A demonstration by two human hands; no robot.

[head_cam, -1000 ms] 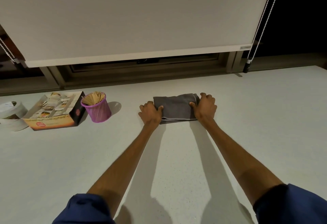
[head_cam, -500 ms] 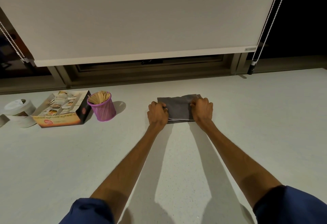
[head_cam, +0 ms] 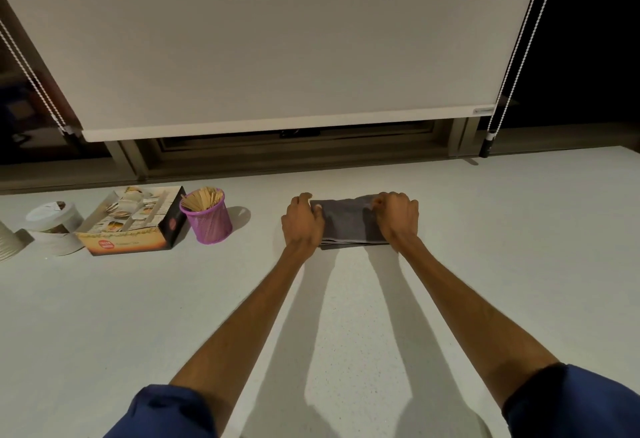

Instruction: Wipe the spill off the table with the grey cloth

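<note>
Head view: our left hand and right hand rest on opposite ends of the folded grey cloth, which lies flat on the table. Both sets of fingers curl onto its edges. No spill shows. We judge the step as taking hold; next, press and sweep.

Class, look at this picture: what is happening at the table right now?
A person has both hands on a folded grey cloth lying on the white table. The left hand grips its left end, the right hand its right end. No spill is visible. A purple cup of sticks stands off to the left.
</note>
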